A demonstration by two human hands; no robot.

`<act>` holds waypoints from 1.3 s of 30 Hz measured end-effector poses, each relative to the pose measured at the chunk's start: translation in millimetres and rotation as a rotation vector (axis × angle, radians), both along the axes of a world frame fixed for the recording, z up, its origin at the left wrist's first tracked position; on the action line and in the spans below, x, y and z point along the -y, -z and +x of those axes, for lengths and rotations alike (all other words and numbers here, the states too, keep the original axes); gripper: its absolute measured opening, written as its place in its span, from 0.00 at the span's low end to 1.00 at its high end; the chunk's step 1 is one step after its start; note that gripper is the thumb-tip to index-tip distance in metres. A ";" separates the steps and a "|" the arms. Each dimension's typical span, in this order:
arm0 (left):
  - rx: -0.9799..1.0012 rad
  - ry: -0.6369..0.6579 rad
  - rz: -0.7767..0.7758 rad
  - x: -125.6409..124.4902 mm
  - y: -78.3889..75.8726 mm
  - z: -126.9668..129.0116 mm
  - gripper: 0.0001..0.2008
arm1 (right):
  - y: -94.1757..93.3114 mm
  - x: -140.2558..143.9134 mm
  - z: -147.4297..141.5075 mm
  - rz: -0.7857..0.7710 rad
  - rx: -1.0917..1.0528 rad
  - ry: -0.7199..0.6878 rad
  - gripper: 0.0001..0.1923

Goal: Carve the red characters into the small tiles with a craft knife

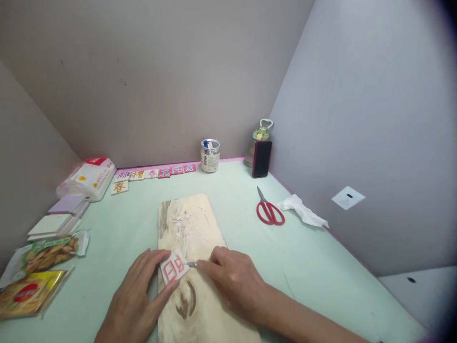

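While I looked down in the head view, my left hand (137,297) pressed flat, fingers spread, on a small white tile (173,267) with red strokes, lying on the wooden board (193,224) on the counter (307,267). My right hand (232,276) pinched a thin blade (192,264), tip touching the tile's right edge. White shavings (181,224) lay further up the board; red scissors (269,209) sat well apart, right.
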State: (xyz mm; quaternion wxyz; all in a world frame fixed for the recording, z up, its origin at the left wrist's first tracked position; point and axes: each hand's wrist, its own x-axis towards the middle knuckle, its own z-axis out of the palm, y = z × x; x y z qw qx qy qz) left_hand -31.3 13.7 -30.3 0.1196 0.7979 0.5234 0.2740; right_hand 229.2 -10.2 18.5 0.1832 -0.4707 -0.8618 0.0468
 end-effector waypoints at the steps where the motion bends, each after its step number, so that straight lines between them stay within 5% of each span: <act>1: -0.002 0.005 0.018 -0.1 -0.3 0.8 0.20 | -0.3 0.1 -1.0 -0.005 0.002 0.007 0.19; 12: -0.039 0.022 0.114 -1.6 6.0 -0.7 0.20 | -0.1 0.8 -7.6 0.037 -0.004 0.018 0.08; 39: -0.015 0.025 0.097 -0.9 1.8 2.2 0.18 | 3.6 3.7 -15.4 0.184 0.004 0.055 0.06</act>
